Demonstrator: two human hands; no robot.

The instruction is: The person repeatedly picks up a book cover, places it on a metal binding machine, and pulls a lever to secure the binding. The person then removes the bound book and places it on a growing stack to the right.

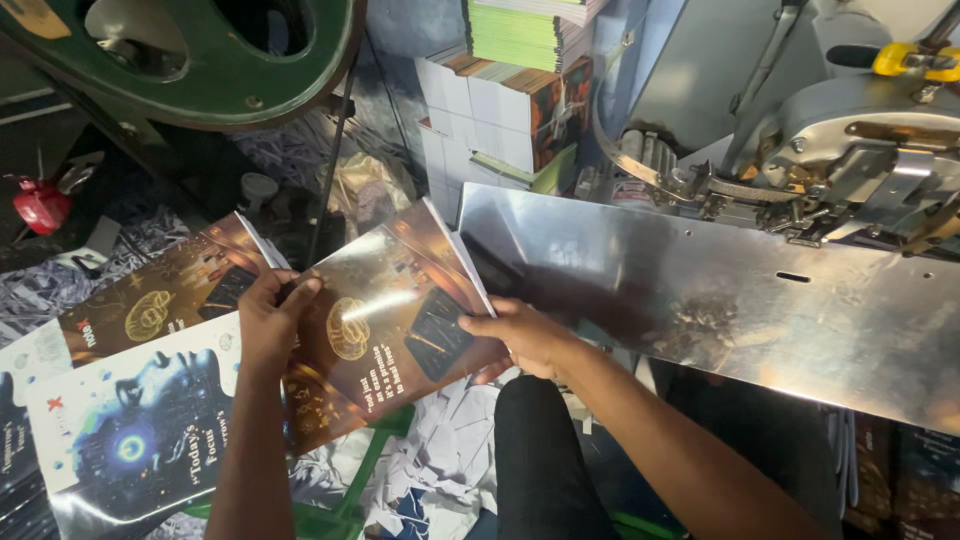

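Note:
I hold a glossy brown booklet with a gold emblem on its cover, tilted, just left of a shiny metal machine table. My left hand grips the booklet's left edge. My right hand holds its right lower edge, thumb on the cover. Under and left of it lies another open booklet with a brown half and a blue-and-white half showing a face.
A stitching machine head stands at the upper right above the metal table. Stacks of booklets are piled behind. A large green wheel sits upper left. Paper scraps litter the floor by my dark-trousered knee.

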